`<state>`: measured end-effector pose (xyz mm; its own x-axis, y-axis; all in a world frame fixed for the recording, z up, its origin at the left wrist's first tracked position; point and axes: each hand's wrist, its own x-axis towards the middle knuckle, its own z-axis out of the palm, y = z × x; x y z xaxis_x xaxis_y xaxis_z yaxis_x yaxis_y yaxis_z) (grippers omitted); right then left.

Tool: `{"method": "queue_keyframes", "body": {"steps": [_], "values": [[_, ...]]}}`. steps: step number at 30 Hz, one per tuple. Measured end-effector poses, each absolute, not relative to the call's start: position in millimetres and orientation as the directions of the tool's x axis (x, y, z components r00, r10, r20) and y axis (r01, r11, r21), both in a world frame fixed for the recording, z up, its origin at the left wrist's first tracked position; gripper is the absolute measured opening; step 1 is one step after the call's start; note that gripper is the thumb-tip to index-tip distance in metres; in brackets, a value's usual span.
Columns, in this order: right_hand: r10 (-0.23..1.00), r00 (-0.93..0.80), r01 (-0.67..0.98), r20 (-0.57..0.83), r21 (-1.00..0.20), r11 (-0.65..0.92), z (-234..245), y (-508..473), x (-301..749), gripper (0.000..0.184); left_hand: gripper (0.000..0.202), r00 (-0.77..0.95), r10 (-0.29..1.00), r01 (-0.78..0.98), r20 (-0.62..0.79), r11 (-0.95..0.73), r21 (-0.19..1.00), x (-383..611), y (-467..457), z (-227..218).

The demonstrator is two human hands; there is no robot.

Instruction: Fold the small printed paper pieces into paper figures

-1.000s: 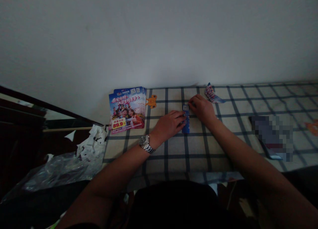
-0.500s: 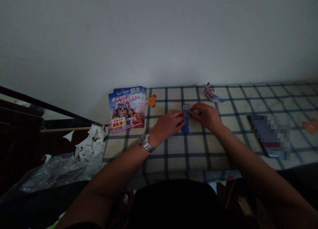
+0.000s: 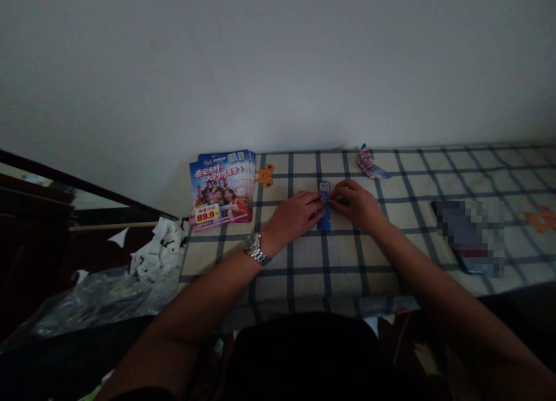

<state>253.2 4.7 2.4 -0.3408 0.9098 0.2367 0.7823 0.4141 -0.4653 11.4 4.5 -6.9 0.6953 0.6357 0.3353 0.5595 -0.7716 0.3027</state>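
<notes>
A blue printed strip (image 3: 324, 221) lies lengthwise on the checked cloth (image 3: 369, 262) of the surface, its small square code showing at the far end and its middle hidden by the fingers. It sits at the near-centre of the cloth, between both hands. Over the last second the right hand (image 3: 354, 205) has slid down from the strip's far end towards its middle, while the left hand (image 3: 293, 218) has stayed almost where it was. The left fingers (image 3: 315, 203) lie close together across the strip's left side, and the right fingers (image 3: 336, 197) are bunched at its right edge, so both hands appear to press or pinch it from opposite sides. The exact grip is hidden.

A metal wristwatch (image 3: 254, 248) sits on the left wrist. Left of the hands lie a stack of colour flyers (image 3: 221, 189) with a red-and-yellow 89.9 price label and a small orange cut-out (image 3: 264, 176). Beyond the right hand lies a curled printed scrap (image 3: 368, 162). Further right are a pixelated object (image 3: 471, 236), too blurred to name, and another orange cut-out (image 3: 541, 219). Crumpled white paper (image 3: 158, 253) and clear plastic sheeting (image 3: 104, 299) sit beyond the cloth's left edge.
</notes>
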Motion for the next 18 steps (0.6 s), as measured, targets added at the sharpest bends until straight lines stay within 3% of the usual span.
{"method": "queue_keyframes", "body": {"steps": [18], "values": [[0.907, -0.356, 0.774, 0.225, -0.472, 0.421, 1.5, 1.2, 253.4, 0.006, 0.032, 0.695, 0.638, 0.568, 0.331, -0.77, 0.291, 12.5, 3.8, -5.1]]}}
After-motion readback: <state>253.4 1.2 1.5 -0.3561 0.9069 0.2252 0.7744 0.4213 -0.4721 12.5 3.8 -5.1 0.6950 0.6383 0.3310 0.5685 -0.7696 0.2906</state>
